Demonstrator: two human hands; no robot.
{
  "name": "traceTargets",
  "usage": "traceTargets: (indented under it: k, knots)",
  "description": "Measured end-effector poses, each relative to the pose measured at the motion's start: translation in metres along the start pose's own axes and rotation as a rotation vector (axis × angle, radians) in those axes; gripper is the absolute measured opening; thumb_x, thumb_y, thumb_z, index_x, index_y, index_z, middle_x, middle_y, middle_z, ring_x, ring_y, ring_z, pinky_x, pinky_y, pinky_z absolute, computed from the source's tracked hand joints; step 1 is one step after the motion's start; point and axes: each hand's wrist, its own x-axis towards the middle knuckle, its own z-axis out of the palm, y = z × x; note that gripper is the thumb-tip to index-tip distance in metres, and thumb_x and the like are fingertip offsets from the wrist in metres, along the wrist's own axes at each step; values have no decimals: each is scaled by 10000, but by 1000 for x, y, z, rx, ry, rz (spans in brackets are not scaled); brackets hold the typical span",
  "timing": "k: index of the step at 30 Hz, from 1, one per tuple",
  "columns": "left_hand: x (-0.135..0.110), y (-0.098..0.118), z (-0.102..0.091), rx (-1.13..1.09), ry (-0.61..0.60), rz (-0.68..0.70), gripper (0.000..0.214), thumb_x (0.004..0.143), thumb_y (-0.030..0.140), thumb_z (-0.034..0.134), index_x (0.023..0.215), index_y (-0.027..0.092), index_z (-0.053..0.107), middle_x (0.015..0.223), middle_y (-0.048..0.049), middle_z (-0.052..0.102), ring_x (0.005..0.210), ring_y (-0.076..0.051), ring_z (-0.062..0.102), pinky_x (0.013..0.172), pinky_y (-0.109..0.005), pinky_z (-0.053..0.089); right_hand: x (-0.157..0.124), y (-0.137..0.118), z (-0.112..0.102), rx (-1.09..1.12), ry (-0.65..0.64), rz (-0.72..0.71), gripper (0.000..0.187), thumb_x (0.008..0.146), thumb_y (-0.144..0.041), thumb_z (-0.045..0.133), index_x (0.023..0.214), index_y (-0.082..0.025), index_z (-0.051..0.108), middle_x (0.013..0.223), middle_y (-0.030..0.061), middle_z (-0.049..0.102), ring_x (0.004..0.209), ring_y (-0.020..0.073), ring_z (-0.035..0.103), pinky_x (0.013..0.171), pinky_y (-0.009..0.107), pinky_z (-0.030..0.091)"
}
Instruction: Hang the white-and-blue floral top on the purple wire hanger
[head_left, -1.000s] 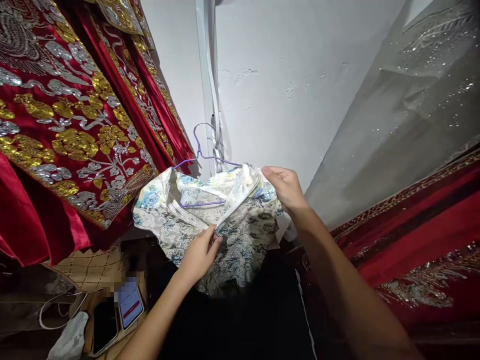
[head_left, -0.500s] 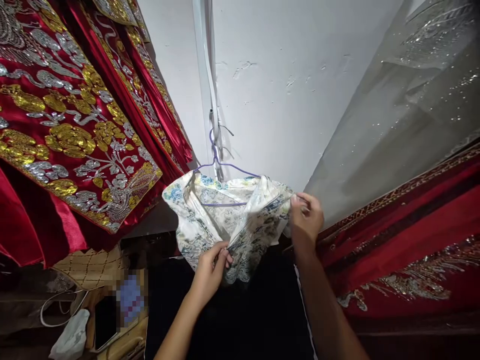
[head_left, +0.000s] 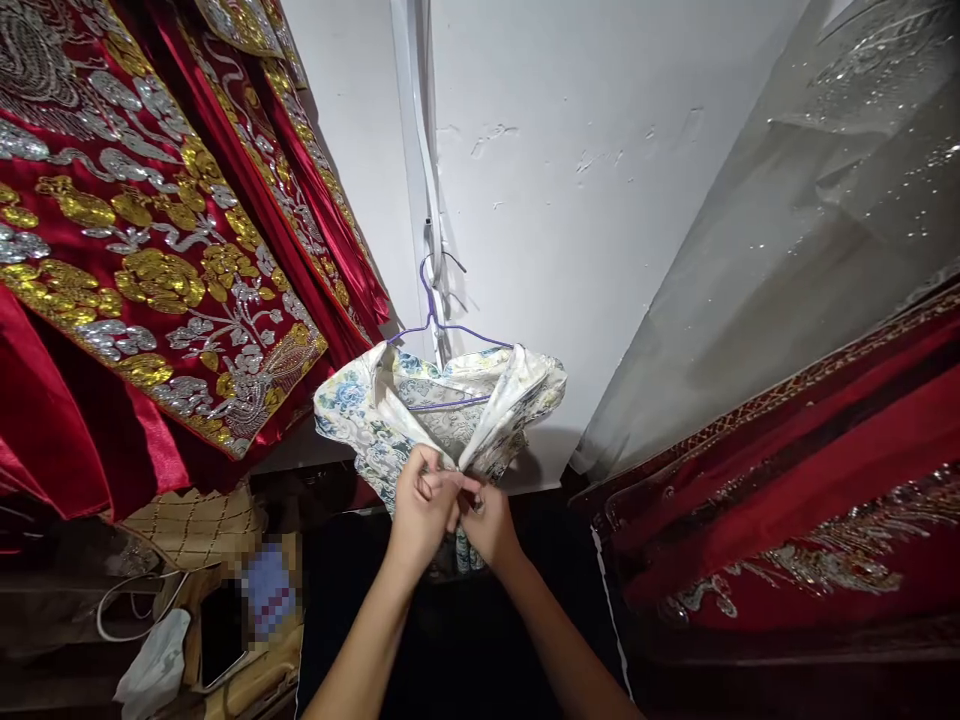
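A short-sleeved floral shirt, white with blue and yellow flowers, hangs on a purple wire hanger from a hook on the wall. Its front edges meet in a V. At the base of that V, my left hand pinches the fabric with bent fingers. My right hand is right beside it, fingers closed on the other front edge. The fingertips of both hands touch or nearly touch. Whether a button lies between them is hidden. The lower part of the shirt is mostly behind my hands.
Red garments with gold and silver sequins hang at the left. At the right are a sheer sparkling cloth and a red embellished fabric. Lower left, a phone and crumpled white plastic lie near a yellowish bag.
My right hand has let go of the shirt's right sleeve and come in to the front opening beside my left hand. My left hand has risen slightly with the fabric.
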Motion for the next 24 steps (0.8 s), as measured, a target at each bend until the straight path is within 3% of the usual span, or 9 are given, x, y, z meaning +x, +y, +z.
traceTargets:
  k: [4, 8, 11, 14, 17, 19, 21, 22, 24]
  knots:
    - [27, 52, 1, -153, 85, 69, 441, 766, 210, 759, 823, 223, 323, 736, -32, 737, 323, 23, 249, 345, -106, 145, 1, 13, 12, -7, 28, 17, 295, 908, -390, 550, 689, -198, 505, 613, -29, 445, 577, 119, 432, 533, 233, 328]
    - [51, 101, 9, -173, 31, 154, 424, 720, 174, 787, 808, 205, 373, 791, -77, 762, 332, 30, 271, 345, -97, 151, -5, 25, 3, -109, -17, -29, 334, 912, -415, 560, 672, -197, 480, 624, -28, 424, 580, 118, 410, 545, 241, 304]
    - [59, 112, 15, -135, -22, 191, 388, 725, 188, 786, 834, 203, 414, 788, -73, 767, 327, 21, 301, 349, -97, 161, -9, 36, -16, -187, -59, 9, 329, 892, -401, 586, 652, -195, 495, 577, -35, 405, 550, 121, 404, 540, 253, 287]
    - [57, 102, 18, -38, -73, 200, 341, 788, 238, 755, 866, 206, 424, 811, -58, 773, 321, 4, 344, 352, -110, 215, -4, 35, -38, -198, -84, 63, 297, 862, -419, 623, 673, -195, 576, 569, -20, 468, 547, 139, 439, 541, 267, 321]
    - [51, 85, 23, 73, -88, 201, 312, 851, 295, 709, 887, 215, 410, 853, -49, 775, 347, -30, 441, 356, -134, 272, 18, 3, -58, -105, -32, 30, 266, 874, -430, 616, 984, -200, 693, 733, 34, 630, 653, 186, 544, 593, 297, 422]
    - [48, 77, 27, 121, -90, 221, 300, 873, 321, 687, 888, 216, 407, 849, -32, 762, 358, -34, 453, 364, -146, 299, 40, -35, -71, -33, 60, -58, 388, 899, -415, 597, 1228, -213, 632, 817, 34, 661, 699, 186, 577, 643, 301, 465]
    - [46, 73, 31, 149, -92, 251, 280, 889, 329, 671, 887, 214, 415, 824, -12, 736, 348, -13, 387, 369, -147, 289, 65, -77, -82, -14, 62, -178, 526, 937, -384, 562, 1437, -239, 485, 888, 26, 677, 725, 173, 584, 676, 295, 477]
    - [46, 73, 32, 159, -96, 261, 268, 896, 326, 664, 888, 213, 421, 812, -3, 721, 348, -2, 346, 371, -144, 272, 78, -95, -85, -25, 38, -248, 533, 949, -365, 546, 1463, -249, 463, 914, 28, 680, 722, 164, 581, 678, 290, 475]
    - [46, 73, 31, 177, -97, 279, 255, 907, 316, 654, 888, 213, 421, 797, 8, 695, 365, 7, 301, 379, -136, 235, 99, -123, -89, -119, -36, -350, 391, 959, -322, 532, 1342, -271, 598, 969, 31, 686, 746, 154, 584, 694, 285, 465]
